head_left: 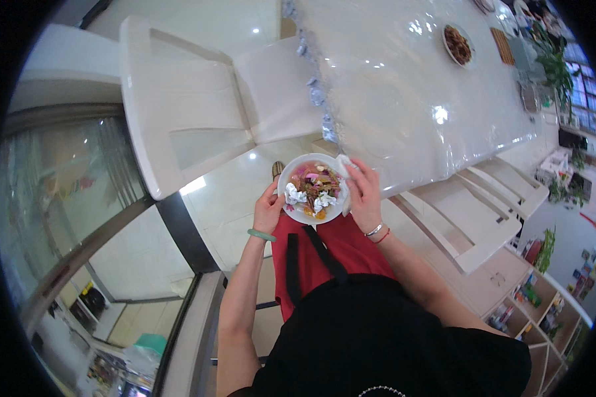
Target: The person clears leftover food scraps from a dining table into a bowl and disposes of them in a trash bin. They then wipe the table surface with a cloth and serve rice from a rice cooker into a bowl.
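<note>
the left hand [267, 210] grips the near-left rim of a white plate [297, 213] of food scraps and crumpled tissues. the right hand [362, 192] holds its right rim, pinching a white tissue [344, 165]. beyond both hands lies the glossy surface [404, 86].

Head-worn fisheye, steeply downward, close

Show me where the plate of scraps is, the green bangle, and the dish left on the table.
plate of scraps [297, 213]: head view, on the bare white rim at its lower left.
green bangle [261, 235]: head view, on the band across the left wrist.
dish on the table [457, 44]: head view, on the brown food in its middle.
</note>
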`<state>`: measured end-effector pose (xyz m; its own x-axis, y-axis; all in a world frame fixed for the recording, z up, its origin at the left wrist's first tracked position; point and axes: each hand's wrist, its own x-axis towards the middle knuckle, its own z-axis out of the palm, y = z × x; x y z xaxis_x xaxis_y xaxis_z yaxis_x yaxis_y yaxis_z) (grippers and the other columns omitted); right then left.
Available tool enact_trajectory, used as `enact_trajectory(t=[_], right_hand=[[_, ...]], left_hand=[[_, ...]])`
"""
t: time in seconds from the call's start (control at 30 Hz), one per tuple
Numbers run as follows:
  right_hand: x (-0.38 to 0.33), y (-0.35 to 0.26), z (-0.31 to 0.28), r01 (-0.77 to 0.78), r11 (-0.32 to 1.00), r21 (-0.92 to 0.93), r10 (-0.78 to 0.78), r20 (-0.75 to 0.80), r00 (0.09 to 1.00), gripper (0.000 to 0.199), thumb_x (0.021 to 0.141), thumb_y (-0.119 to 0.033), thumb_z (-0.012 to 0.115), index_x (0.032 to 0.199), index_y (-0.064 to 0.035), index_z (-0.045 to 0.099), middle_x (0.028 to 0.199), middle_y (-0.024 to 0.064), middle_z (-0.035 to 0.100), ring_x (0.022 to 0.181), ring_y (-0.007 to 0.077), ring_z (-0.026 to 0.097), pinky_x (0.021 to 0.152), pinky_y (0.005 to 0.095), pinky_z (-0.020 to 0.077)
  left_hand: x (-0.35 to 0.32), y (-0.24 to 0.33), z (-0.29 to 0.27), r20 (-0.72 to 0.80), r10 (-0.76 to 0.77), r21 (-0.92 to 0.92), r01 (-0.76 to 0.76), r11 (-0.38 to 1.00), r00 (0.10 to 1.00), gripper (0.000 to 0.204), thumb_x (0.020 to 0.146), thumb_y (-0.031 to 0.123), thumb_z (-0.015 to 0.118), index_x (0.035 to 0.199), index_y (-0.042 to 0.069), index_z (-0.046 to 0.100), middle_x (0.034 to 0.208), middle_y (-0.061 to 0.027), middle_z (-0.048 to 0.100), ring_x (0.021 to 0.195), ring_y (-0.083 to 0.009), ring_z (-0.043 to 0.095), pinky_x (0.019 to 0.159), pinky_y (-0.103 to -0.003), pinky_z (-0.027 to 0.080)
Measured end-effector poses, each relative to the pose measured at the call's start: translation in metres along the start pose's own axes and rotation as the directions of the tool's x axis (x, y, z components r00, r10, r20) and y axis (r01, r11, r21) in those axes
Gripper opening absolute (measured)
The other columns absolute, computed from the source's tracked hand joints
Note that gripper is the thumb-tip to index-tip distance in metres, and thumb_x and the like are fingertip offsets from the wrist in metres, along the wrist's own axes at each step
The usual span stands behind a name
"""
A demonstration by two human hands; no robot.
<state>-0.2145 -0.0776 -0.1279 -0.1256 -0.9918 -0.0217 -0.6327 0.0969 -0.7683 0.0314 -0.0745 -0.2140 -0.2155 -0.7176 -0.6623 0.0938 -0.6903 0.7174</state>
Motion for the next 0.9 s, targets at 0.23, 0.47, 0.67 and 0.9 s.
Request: enact_trajectory(t=[0.23,0.47,0.67,0.9], right_hand=[[0.043,0.007,0.003,-0.215,0.887,0.409,0.195,0.089,0.977,0.029,0.099,-0.018,0.048,0.117,0.0014,0.058,0.1,0.0034,0.064,0.093,0.0109,0.056,0.084,0.024,0.0447],[0.067,-0.013,0.041,-0.526,0.618,0.585,0.235,0.501,0.833,0.036,0.1,-0.028,0.05,0.118,0.0015,0.059,0.105,0.0016,0.063,0.093,0.0074,0.056,0.083,0.0232,0.0453],[0.072,-0.066,0.117,-0.595,0.622,0.509,0.085,0.712,0.697,0.037,0.099,-0.031,0.052,0.118,0.0005,0.059,0.104,0.0022,0.064,0.092,0.0082,0.058,0.082,0.024,0.0468],[0.071,-0.142,0.237,-0.584,0.582,0.566,-0.149,0.78,0.608,0.033,0.099,-0.027,0.049,0.117,-0.0014,0.058,0.104,0.0044,0.065,0.091,0.0104,0.061,0.081,0.0269,0.0507]], left_hand=[[-0.044,0.023,-0.003,-0.126,-0.004,-0.156,-0.016,0.988,0.992,0.046,0.094,0.003,0.053,0.138,0.006,0.045,0.089,-0.0034,0.065,0.078,-0.0087,0.062,0.066,-0.023,0.051],[-0.092,0.008,-0.011,-0.349,0.063,-0.372,-0.2,0.906,0.935,0.051,0.093,0.01,0.057,0.141,0.007,0.039,0.097,-0.0081,0.068,0.084,-0.0154,0.067,0.07,-0.03,0.058],[-0.144,0.0,-0.051,-0.574,0.069,-0.42,-0.367,0.83,0.816,0.05,0.093,0.009,0.057,0.14,0.007,0.04,0.097,-0.0073,0.068,0.083,-0.0155,0.068,0.07,-0.03,0.058],[-0.164,-0.007,-0.125,-0.764,0.149,-0.351,-0.598,0.721,0.627,0.048,0.093,0.009,0.056,0.138,0.007,0.041,0.098,-0.008,0.068,0.082,-0.0161,0.068,0.068,-0.031,0.059]])
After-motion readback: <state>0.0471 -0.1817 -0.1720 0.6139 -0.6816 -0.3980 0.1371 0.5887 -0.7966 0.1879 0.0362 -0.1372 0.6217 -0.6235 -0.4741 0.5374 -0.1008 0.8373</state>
